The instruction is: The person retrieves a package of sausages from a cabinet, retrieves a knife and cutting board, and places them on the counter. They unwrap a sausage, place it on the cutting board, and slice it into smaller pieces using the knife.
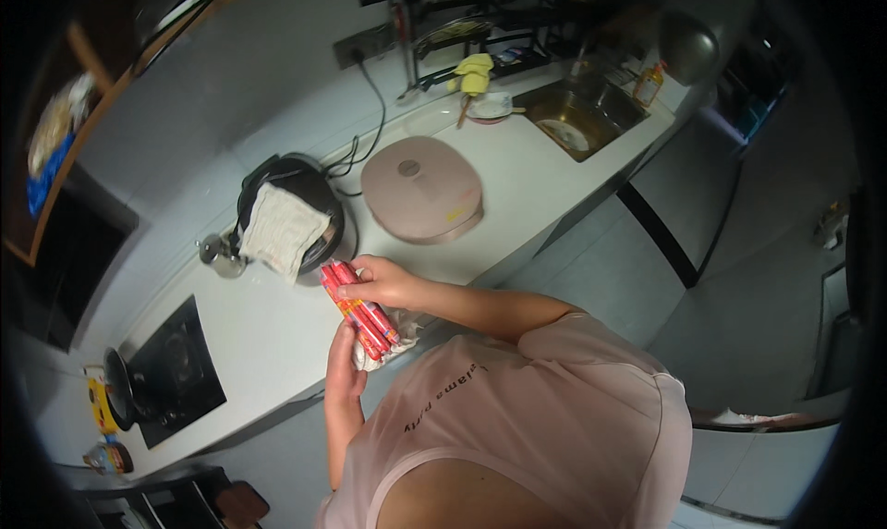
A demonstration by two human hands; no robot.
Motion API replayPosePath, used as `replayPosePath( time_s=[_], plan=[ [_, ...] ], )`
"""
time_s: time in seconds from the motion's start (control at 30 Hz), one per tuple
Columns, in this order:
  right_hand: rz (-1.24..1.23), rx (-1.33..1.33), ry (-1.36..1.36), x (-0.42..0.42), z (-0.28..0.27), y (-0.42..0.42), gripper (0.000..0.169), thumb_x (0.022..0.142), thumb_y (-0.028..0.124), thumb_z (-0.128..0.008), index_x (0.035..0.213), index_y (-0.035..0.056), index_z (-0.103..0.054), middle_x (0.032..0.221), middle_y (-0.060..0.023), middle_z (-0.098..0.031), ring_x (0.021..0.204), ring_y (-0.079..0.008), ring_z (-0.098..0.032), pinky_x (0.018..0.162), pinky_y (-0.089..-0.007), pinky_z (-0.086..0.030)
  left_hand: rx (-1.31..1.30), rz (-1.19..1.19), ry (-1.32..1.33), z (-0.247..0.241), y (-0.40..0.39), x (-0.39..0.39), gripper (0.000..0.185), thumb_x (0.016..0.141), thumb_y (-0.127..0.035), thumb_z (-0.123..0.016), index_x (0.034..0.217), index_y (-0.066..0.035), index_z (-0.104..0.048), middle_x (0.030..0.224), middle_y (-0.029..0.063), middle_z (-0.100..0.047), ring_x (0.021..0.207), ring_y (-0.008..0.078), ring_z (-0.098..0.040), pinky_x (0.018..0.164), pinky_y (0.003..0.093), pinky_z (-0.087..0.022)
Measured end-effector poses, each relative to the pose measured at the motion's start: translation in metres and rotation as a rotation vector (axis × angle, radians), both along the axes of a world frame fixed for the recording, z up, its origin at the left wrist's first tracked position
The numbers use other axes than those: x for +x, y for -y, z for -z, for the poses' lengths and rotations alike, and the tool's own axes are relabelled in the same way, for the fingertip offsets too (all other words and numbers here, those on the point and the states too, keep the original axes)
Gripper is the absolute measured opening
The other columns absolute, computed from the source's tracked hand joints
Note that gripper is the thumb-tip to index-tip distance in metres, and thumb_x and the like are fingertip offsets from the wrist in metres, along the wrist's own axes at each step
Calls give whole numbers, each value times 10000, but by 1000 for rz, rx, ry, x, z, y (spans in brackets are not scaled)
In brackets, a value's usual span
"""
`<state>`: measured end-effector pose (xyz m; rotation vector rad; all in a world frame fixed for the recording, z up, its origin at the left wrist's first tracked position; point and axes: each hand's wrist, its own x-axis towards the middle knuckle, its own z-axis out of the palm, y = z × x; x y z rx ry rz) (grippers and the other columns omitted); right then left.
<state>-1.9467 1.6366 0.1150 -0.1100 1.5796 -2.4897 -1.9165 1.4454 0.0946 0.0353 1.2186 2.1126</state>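
Observation:
Several red plastic-wrapped sausages (360, 311), bundled side by side, are held in front of my body at the counter's front edge. My right hand (378, 281) grips the upper part of the bundle, its thumb across the wrappers. At the lower left, my left hand (346, 363) supports the bundle from the side, with its thumb against it. Crumpled white material, maybe cloth or paper, (398, 352) shows under the sausages' lower end; what holds it is hidden. Just beyond the hands, a beige cloth (284, 227) lies over a round black appliance (326, 210).
A pinkish lidded appliance (423, 189) sits on the white counter (277, 335), with cables behind it. Farther right are a bowl (490, 105) and a sink (589, 117). At left stand a glass jar (222, 255), a black cooktop (180, 376) and a dark pan (119, 389).

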Motion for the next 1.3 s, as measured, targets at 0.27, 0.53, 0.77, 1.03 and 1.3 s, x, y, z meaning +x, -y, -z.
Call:
replayPosePath(
  time_s=[0.27,0.53,0.77,1.03,1.3],
  plan=[
    [316,582,-78,16,-8,-22,651,868,472,-693,1170,-84,-542,992,-215,-673,878,-262,-672,780,-368,-533,-1,276,-136,-34,-49,-12,520,909,-220,-652,1327,24,-464,1210,123,-615,1086,223,-623,937,370,-509],
    [594,615,13,53,-11,-46,549,950,437,-602,1251,-21,-571,1038,-177,-681,949,-232,-654,845,-348,-509,181,453,-1,-19,-62,-28,486,866,-196,-652,1264,32,-492,1137,186,-641,1018,283,-657,914,409,-528],
    [794,533,-74,66,-32,-76,300,931,97,-628,1209,-6,-581,943,-59,-669,826,-127,-635,710,-258,-504,305,603,175,-1,-68,-49,418,862,-211,-617,1164,72,-559,1038,219,-675,960,326,-673,909,441,-525],
    [658,611,-119,53,-129,-112,230,973,103,-520,1128,-25,-633,954,-113,-694,798,-150,-670,658,-252,-520,496,551,222,14,-88,-31,353,890,-216,-589,1134,38,-571,1002,170,-675,918,274,-674,875,412,-542],
    [640,768,-100,31,-186,-162,196,922,205,-655,1030,43,-676,896,-69,-718,757,-121,-652,640,-245,-486,422,291,110,15,-108,-11,305,921,-250,-585,1068,17,-605,923,126,-693,782,201,-675,728,340,-557]
  ],
)
